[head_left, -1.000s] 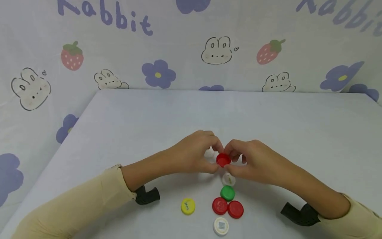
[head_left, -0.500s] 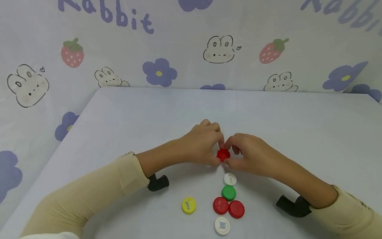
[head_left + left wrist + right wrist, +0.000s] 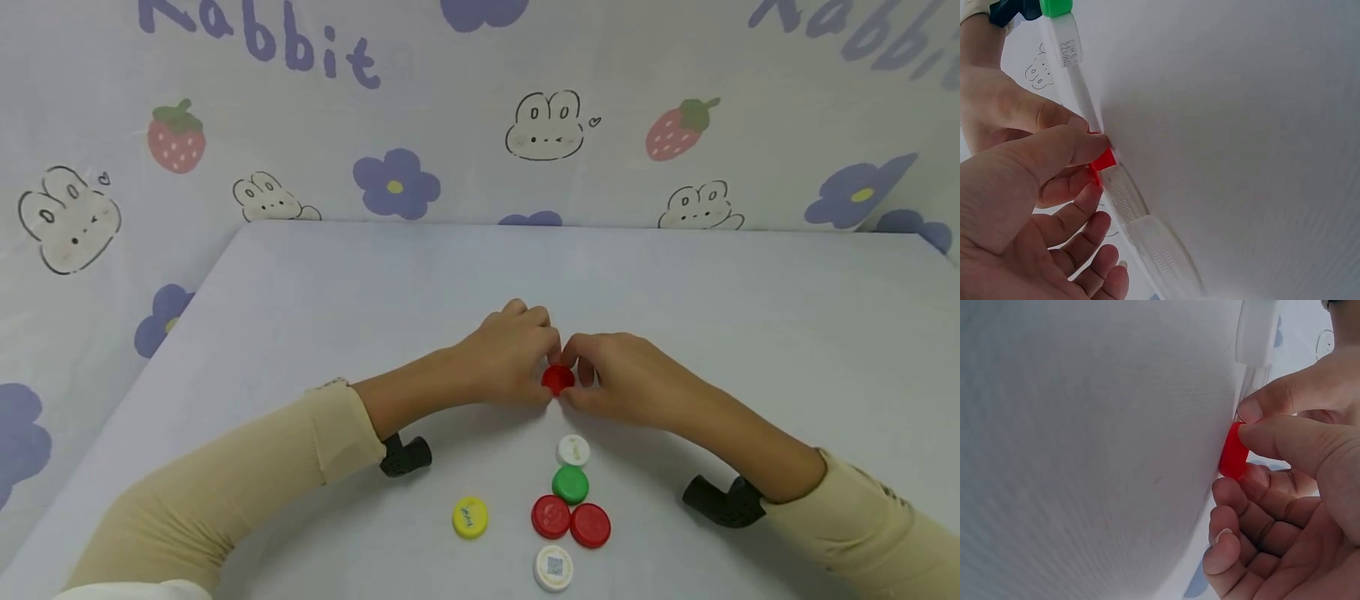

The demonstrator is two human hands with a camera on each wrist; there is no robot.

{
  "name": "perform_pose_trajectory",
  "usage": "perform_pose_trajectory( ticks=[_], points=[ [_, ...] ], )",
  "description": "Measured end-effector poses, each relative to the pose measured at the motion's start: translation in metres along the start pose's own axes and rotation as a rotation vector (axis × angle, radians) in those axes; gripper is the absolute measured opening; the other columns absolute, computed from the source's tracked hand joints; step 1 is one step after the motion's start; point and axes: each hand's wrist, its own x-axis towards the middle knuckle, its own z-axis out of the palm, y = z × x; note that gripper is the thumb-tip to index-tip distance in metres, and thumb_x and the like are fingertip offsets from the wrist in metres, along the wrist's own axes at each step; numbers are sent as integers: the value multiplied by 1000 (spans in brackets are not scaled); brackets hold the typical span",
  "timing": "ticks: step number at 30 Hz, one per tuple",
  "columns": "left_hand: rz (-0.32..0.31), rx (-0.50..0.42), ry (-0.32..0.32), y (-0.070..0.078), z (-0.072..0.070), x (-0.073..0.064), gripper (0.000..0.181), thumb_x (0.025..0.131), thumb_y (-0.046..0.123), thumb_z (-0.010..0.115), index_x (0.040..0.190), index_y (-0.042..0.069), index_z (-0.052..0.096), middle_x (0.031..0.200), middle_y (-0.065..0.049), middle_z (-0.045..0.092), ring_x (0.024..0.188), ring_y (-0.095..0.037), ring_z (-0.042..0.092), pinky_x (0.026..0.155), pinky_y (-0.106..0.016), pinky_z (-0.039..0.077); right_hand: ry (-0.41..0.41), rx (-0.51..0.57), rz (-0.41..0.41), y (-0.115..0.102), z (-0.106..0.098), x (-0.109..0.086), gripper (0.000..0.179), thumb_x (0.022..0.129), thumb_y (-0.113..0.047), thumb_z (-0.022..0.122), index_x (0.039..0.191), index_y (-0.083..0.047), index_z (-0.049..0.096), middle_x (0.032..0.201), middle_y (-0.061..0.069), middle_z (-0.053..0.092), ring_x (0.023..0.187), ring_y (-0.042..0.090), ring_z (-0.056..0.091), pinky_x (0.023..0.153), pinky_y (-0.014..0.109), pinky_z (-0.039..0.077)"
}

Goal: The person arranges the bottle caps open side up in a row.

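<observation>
Both hands meet over a small red bottle cap (image 3: 557,381), which lies on the table with its hollow side seemingly up. My left hand (image 3: 510,354) pinches it from the left with thumb and index finger. From the right, my right hand (image 3: 633,379) pinches the same cap. In the left wrist view two clear caps (image 3: 1163,253) lie beside the red one; the left hand hides them from the head view. Nearer the body, a white cap (image 3: 573,450) touches a green cap (image 3: 571,484), with a red cap (image 3: 551,517) and another red cap (image 3: 590,526) below.
At the front lies a white cap with a square code (image 3: 553,568). A yellow cap (image 3: 470,517) sits apart to the left. The white table (image 3: 375,275) ends at a patterned cloth (image 3: 465,100) behind. Black wrist mounts (image 3: 405,457) hang under both forearms.
Both hands have slid the red cap away from the body, widening its gap to the white cap. A clear cap glimpsed between the left fingers is now hidden from the head view.
</observation>
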Motion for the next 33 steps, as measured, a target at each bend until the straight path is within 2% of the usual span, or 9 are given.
perform_pose_trajectory(
  ticks=[16,33],
  points=[
    [3,22,19,-2,6,0,30,88,32,76,111,14,71,104,1,57,99,-18,46,79,-28,41,1,-20,1,3,4,3,22,87,-11,78,106,-4,68,70,-4,56,65,13,52,59,29,46],
    [2,38,39,-4,12,0,32,90,34,76,116,15,73,111,0,60,103,-17,47,81,-29,43,20,-7,-9,4,8,2,22,87,-11,79,105,-5,68,68,-4,55,63,12,51,58,28,44]
  ],
)
